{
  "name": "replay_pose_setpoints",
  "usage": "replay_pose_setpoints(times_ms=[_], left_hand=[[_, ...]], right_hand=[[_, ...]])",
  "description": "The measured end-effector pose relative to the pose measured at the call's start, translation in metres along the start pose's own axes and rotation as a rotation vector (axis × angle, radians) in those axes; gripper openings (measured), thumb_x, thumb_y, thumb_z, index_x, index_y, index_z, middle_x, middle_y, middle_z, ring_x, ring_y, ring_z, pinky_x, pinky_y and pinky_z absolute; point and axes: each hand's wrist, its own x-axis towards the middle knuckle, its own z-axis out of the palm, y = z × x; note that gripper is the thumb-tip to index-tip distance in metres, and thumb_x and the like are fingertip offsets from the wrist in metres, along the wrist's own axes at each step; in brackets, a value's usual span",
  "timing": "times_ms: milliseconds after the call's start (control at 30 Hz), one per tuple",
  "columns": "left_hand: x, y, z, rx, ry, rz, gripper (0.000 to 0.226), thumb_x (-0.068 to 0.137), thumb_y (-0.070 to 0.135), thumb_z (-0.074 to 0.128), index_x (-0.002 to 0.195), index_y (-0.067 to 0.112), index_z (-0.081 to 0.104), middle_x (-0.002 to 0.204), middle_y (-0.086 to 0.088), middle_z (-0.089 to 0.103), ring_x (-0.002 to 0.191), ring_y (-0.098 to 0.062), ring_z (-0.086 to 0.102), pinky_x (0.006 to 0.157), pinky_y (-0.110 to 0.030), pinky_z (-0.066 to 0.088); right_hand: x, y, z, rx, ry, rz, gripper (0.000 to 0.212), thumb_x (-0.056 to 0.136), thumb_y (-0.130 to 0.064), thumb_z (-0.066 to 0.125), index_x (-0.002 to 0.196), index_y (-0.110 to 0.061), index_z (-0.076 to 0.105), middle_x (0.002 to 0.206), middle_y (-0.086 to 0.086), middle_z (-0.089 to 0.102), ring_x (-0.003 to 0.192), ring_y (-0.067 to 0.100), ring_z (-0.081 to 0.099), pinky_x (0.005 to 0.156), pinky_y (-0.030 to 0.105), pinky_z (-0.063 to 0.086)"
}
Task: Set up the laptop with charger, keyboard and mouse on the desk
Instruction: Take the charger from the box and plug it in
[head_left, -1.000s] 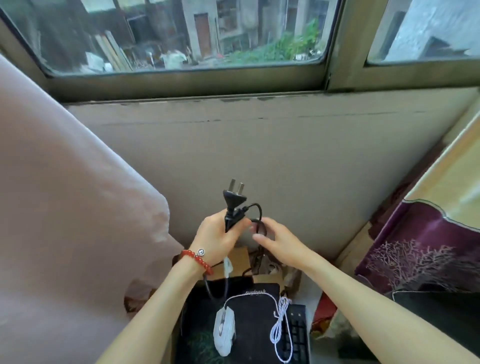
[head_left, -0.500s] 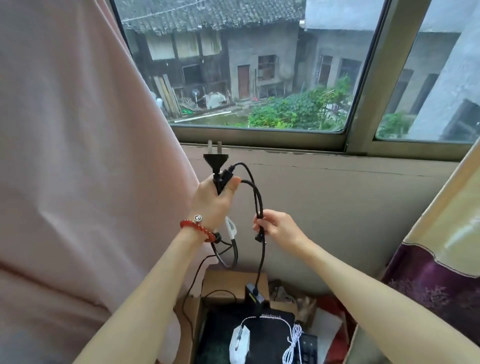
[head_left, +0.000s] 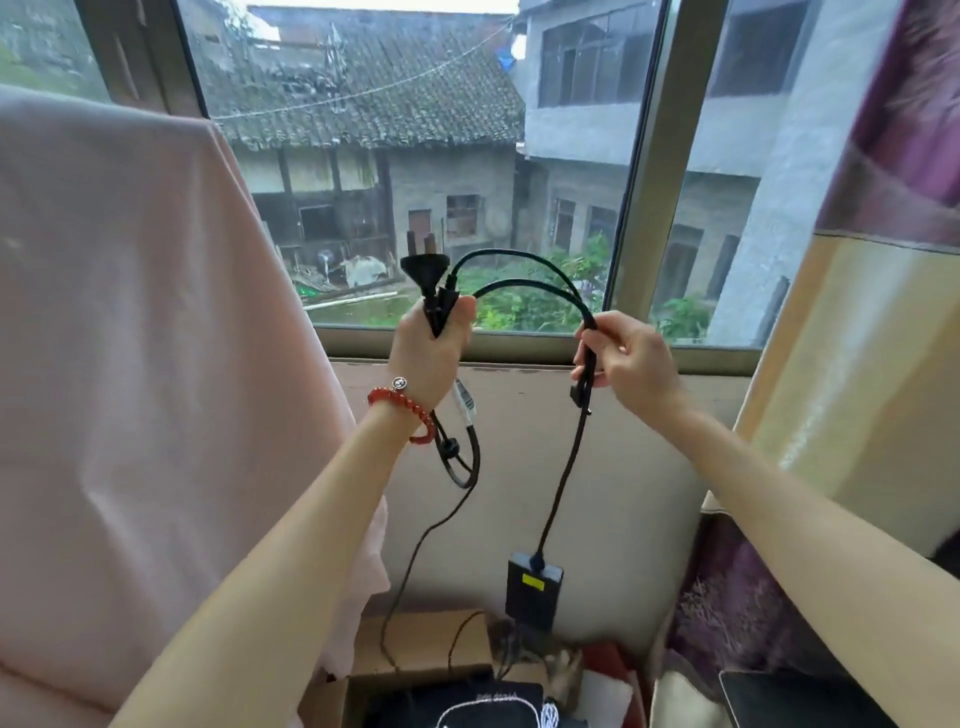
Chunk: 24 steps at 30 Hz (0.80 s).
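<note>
Two bare hands, both raised in front of the window (head_left: 415, 156) at sill height, forearms reaching up and forward from the lower corners. Left hand (head_left: 428, 351): fingers wrapped round the neck of the black plug (head_left: 425, 270), whose two prongs point upward; a red bead bracelet (head_left: 402, 410) sits on the wrist. Right hand (head_left: 631, 356): fingers curled and pinching the doubled black cable (head_left: 524, 270), back of the hand turned toward the right curtain. Cable: two strands arch from the left hand over to the right hand, the hands held apart with the arch between them. Below the left hand a loop of cable hangs with a white tag (head_left: 465, 402) on it, and a thinner lead trails down toward the cardboard box (head_left: 415, 649). Below the right hand one strand drops straight to the charger brick (head_left: 532, 590), which hangs clear of the box in front of the wall, a yellow label on its face. Pink cloth (head_left: 130, 364) fills the left side; a patterned curtain (head_left: 857, 312) hangs at the right. At the bottom edge, a dark pad with a white cord (head_left: 488, 709) on it lies in the box, only partly in view.
</note>
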Motion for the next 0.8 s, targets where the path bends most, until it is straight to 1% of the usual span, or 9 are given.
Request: replay_pose_setpoints(times_ms=[100, 167, 300, 433, 567, 667, 700, 767, 800], left_hand=[[0.03, 0.049, 0.029, -0.061, -0.053, 0.124, 0.029, 0.093, 0.022, 0.049, 0.064, 0.023, 0.047, 0.055, 0.005, 0.047, 0.041, 0.003, 0.042, 0.048, -0.012, 0.037], [0.046, 0.073, 0.044, -0.083, -0.044, 0.184, 0.031, 0.092, 0.021, 0.049, 0.062, 0.024, 0.046, 0.055, 0.005, 0.047, 0.04, 0.004, 0.042, 0.047, -0.011, 0.036], [0.066, 0.136, 0.083, -0.227, -0.094, 0.276, 0.031, 0.092, 0.018, 0.05, 0.061, 0.023, 0.048, 0.054, 0.003, 0.047, 0.041, 0.003, 0.041, 0.05, -0.022, 0.035], [0.057, 0.206, 0.126, -0.363, -0.144, 0.358, 0.033, 0.092, 0.024, 0.05, 0.059, 0.022, 0.047, 0.053, 0.003, 0.049, 0.047, -0.009, 0.043, 0.05, -0.024, 0.035], [0.035, 0.274, 0.165, -0.437, -0.211, 0.427, 0.032, 0.092, 0.026, 0.049, 0.06, 0.021, 0.046, 0.054, 0.004, 0.049, 0.046, -0.006, 0.044, 0.05, -0.024, 0.037], [0.007, 0.327, 0.195, -0.497, -0.287, 0.461, 0.031, 0.092, 0.026, 0.049, 0.062, 0.021, 0.045, 0.054, 0.005, 0.047, 0.042, -0.004, 0.043, 0.046, -0.021, 0.036], [-0.003, 0.342, 0.204, -0.5, -0.307, 0.475, 0.03, 0.092, 0.027, 0.049, 0.063, 0.021, 0.045, 0.054, 0.005, 0.047, 0.044, -0.006, 0.043, 0.046, -0.022, 0.036], [-0.031, 0.371, 0.224, -0.51, -0.361, 0.492, 0.029, 0.092, 0.029, 0.048, 0.064, 0.021, 0.045, 0.055, 0.003, 0.047, 0.048, -0.012, 0.042, 0.05, -0.025, 0.036], [-0.046, 0.383, 0.233, -0.512, -0.378, 0.494, 0.03, 0.092, 0.03, 0.048, 0.063, 0.021, 0.044, 0.055, 0.002, 0.047, 0.049, -0.013, 0.042, 0.051, -0.027, 0.036]], right_hand=[[0.002, -0.043, -0.044, -0.061, 0.177, -0.099, 0.016, 0.094, -0.003, 0.044, 0.083, -0.008, 0.054, 0.063, 0.008, 0.053, 0.05, 0.019, 0.058, 0.054, 0.03, 0.055], [0.002, -0.063, -0.062, -0.089, 0.247, -0.128, 0.015, 0.094, -0.004, 0.044, 0.085, -0.007, 0.054, 0.062, 0.006, 0.052, 0.049, 0.018, 0.056, 0.053, 0.029, 0.053], [-0.008, -0.113, -0.111, -0.197, 0.448, -0.21, 0.015, 0.094, -0.005, 0.043, 0.086, -0.007, 0.055, 0.061, 0.006, 0.05, 0.05, 0.021, 0.051, 0.054, 0.034, 0.047], [-0.039, -0.17, -0.17, -0.374, 0.624, -0.308, 0.02, 0.095, -0.01, 0.042, 0.08, -0.014, 0.054, 0.058, 0.001, 0.05, 0.046, 0.016, 0.05, 0.055, 0.035, 0.046], [-0.081, -0.22, -0.226, -0.524, 0.758, -0.34, 0.022, 0.095, -0.013, 0.041, 0.078, -0.013, 0.054, 0.056, 0.0, 0.049, 0.045, 0.017, 0.049, 0.059, 0.038, 0.046], [-0.124, -0.256, -0.269, -0.642, 0.879, -0.324, 0.027, 0.095, -0.015, 0.042, 0.071, -0.021, 0.052, 0.054, -0.002, 0.049, 0.044, 0.011, 0.049, 0.061, 0.036, 0.045], [-0.138, -0.266, -0.282, -0.674, 0.912, -0.322, 0.027, 0.095, -0.015, 0.042, 0.071, -0.02, 0.053, 0.053, -0.002, 0.048, 0.043, 0.01, 0.049, 0.061, 0.037, 0.045], [-0.175, -0.288, -0.311, -0.776, 0.97, -0.298, 0.023, 0.093, -0.014, 0.043, 0.074, -0.012, 0.055, 0.053, -0.001, 0.05, 0.049, 0.02, 0.054, 0.064, 0.042, 0.048], [-0.194, -0.297, -0.323, -0.833, 0.993, -0.27, 0.021, 0.093, -0.015, 0.044, 0.077, -0.012, 0.057, 0.054, -0.001, 0.051, 0.055, 0.027, 0.057, 0.066, 0.045, 0.049]])
